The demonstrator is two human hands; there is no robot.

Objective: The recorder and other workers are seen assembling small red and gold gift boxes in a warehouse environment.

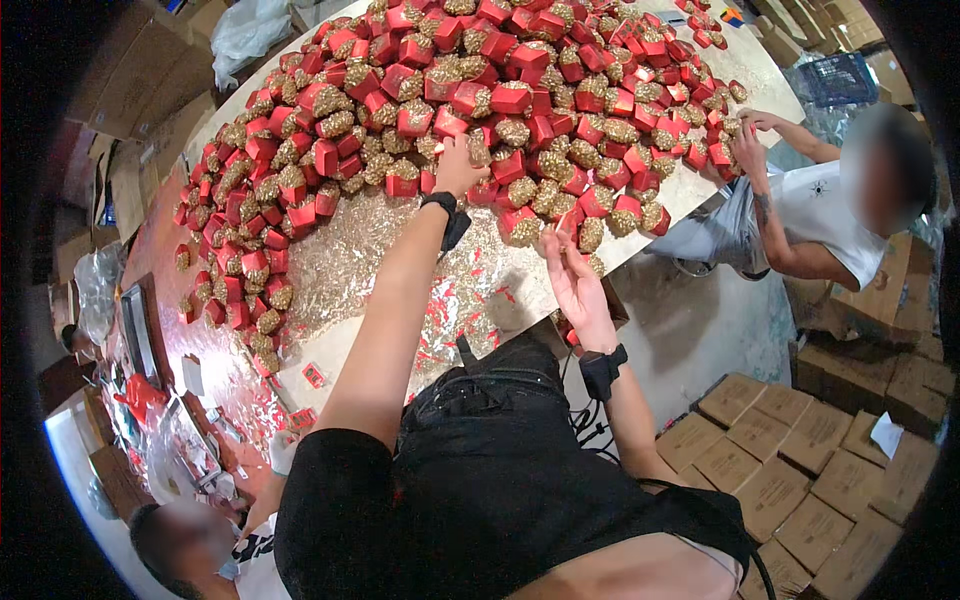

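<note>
A large heap of small red faceted pots with pebbly gold clusters (512, 97) covers the tabletop. My left hand (460, 168) reaches into the near side of the heap, its fingers curled over one red-and-gold pot. Most of that pot is hidden by the hand. Closer to the table's right edge, my right hand (580, 290) is held palm up with fingers stretched out. A thin red-edged bit (567, 218) shows at its fingertips; I cannot tell whether they touch it. Both wrists wear black bands.
Gold and red scraps (440, 310) litter the pale tabletop (345, 345) before me. A co-worker (810, 200) handles pots at the right; another person (190, 550) is at lower left. Cardboard boxes (770, 480) stand at lower right. An open carton (612, 305) sits below the table edge.
</note>
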